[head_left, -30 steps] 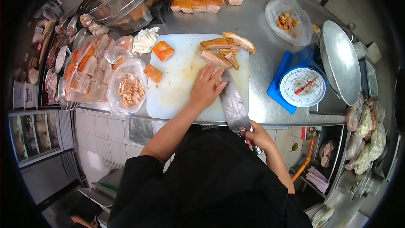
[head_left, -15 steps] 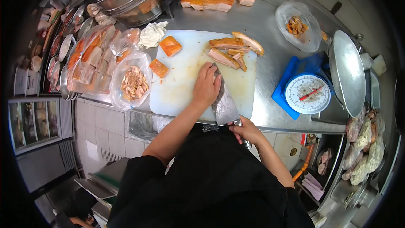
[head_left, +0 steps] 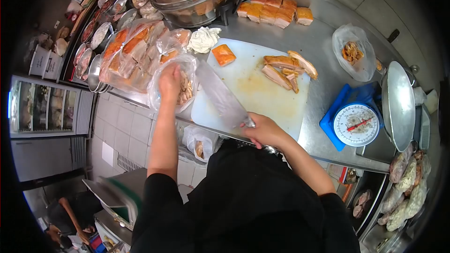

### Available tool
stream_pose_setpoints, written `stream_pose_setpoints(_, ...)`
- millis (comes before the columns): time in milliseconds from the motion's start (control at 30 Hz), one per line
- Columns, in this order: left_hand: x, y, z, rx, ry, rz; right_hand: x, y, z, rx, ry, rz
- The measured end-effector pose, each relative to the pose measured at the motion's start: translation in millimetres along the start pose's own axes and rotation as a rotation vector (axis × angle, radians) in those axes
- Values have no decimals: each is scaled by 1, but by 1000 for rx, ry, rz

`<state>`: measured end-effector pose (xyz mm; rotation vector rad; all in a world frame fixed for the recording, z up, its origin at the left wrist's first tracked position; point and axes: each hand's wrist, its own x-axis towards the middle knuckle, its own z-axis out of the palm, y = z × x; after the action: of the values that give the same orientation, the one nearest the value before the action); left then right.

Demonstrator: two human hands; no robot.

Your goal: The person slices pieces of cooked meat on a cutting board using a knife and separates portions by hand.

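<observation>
My left hand point(head_left: 170, 83) is over the open plastic bag of meat pieces point(head_left: 186, 89) at the board's left, fingers bunched and blurred; anything in them is hidden. In my right hand point(head_left: 265, 132) is the handle of a cleaver point(head_left: 222, 96), its broad blade slanting up-left across the white cutting board point(head_left: 253, 107), tip near the bag. One square of browned roast meat point(head_left: 223, 55) lies at the board's upper left. Sliced strips of meat point(head_left: 277, 75) rest at its upper right.
A steel pot point(head_left: 187, 0) and cut roast meat blocks point(head_left: 274, 10) stand behind. Bagged meat point(head_left: 133, 56) and a crumpled white cloth point(head_left: 204, 40) lie left. Right are a blue scale point(head_left: 356, 124), metal pan point(head_left: 398, 105) and another bag point(head_left: 354, 52). Someone's arm point(head_left: 70, 215) shows lower left.
My left hand has left the blade and moved left over the bag. The cleaver has swung leftward in my right hand. The view has shifted, and the second meat square no longer shows.
</observation>
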<state>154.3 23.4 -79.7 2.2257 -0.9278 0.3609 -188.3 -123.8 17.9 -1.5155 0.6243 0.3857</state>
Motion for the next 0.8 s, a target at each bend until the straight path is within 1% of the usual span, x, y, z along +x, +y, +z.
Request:
stream_pose_setpoints(33,6,-2,-6,-6,1,5,-8,2,-6,0,8,-1)
stream_pose_setpoints(100,11,0,-23,33,18,52,-36,16,-18,-44,140,27)
stream_pose_setpoints(133,14,12,-30,28,23,54,-50,26,-24,-34,207,47)
stream_pose_setpoints(167,14,32,-36,-41,12,-42,-64,37,-27,-21,274,70)
stream_pose_setpoints(200,13,50,-35,-112,-4,-137,-78,46,-29,-20,285,73)
stream_pose_setpoints(233,13,64,-28,-126,-8,-129,-91,55,-31,1,390,96)
stream_pose_setpoints(267,13,80,-19,-242,-12,-99,-104,63,-33,25,498,120)
stream_pose_setpoints(300,13,98,-9,-360,-19,-68,-116,74,-32,30,519,125)
stream_pose_setpoints(367,8,145,12,-512,-170,74,-134,96,-30,216,673,118)
stream_pose_setpoints(433,1,189,37,-452,-372,311,-146,114,-28,282,753,100)
stream_pose_setpoints(500,-14,214,76,-398,-468,495,-154,120,-25,367,847,79)
stream_pose_setpoints(533,-17,224,90,-407,-476,512,-156,122,-23,378,864,80)
stream_pose_setpoints(600,-21,241,112,-191,-651,570,-161,128,-18,404,899,63)
stream_pose_setpoints(633,-25,246,117,-132,-660,561,-164,129,-15,413,912,66)
stream_pose_setpoints(667,-28,247,125,-136,-668,571,-166,131,-12,428,897,60)
stream_pose_setpoints(733,-28,247,134,-2,-642,546,-170,135,-8,451,883,55)
stream_pose_setpoints(767,-29,244,136,0,-646,550,-170,138,-6,456,866,56)
stream_pose_setpoints(800,-27,245,131,34,-681,545,-171,140,-5,457,848,55)
